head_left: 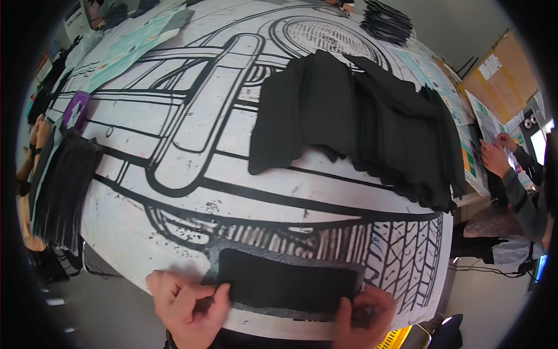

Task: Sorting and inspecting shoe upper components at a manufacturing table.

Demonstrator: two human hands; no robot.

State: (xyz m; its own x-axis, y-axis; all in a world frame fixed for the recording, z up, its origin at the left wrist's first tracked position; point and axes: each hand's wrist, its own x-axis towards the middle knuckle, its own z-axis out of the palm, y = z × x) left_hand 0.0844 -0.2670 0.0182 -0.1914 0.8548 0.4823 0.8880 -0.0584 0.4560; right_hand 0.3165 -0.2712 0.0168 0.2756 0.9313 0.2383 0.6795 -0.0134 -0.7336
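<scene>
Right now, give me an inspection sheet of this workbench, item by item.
Surface: white table covered with a large black line drawing.
Job's things: black fabric piece lying on a grey pad at the near edge.
Clutter: fanned pile of black fabric; black stack at left; another at the far edge.
Grippers: left hand and right hand pinch the piece's ends.
Cables: dark cable on floor.
Surroundings: another person's hands at right.

Both hands are coming up from the lower edge, palms down and knuckles toward the camera. The left hand (186,305) is lying with fingers curled and the thumb stretching rightward, pinching flat. The right hand (363,314) is mirroring it, fingers bent, fingertips pressing down, thumb pointing inward toward the left.
</scene>
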